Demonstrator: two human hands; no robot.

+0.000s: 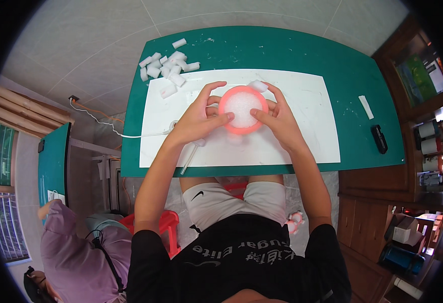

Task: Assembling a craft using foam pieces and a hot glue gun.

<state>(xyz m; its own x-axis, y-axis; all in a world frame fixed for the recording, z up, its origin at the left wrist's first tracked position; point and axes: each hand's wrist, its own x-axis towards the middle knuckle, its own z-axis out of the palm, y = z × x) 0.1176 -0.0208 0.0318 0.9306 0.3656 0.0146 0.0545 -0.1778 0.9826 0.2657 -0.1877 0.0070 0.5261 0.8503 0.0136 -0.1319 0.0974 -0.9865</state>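
Holding a round pink ring (243, 109) filled with white foam between both hands, over the middle of a white sheet (312, 141) spread on a green table (352, 65). Left hand (196, 118) curled against the ring's left rim, thumb pressed on its near edge, fingers arched over the far side. Right hand (282, 121) closed on the right rim the same way, thumb tip on the white filling, fingers wrapped behind. Small white foam block (258, 85) touching the ring's far edge, just beside the right fingers. Heap of similar white foam pieces (168, 65) at the table's far left corner, well apart from the hands. Clear tube-like tool (188, 159) lying on the sheet under the left wrist. Black stapler-shaped object (379, 139) and white strip (366, 107) off to the right on the green surface.
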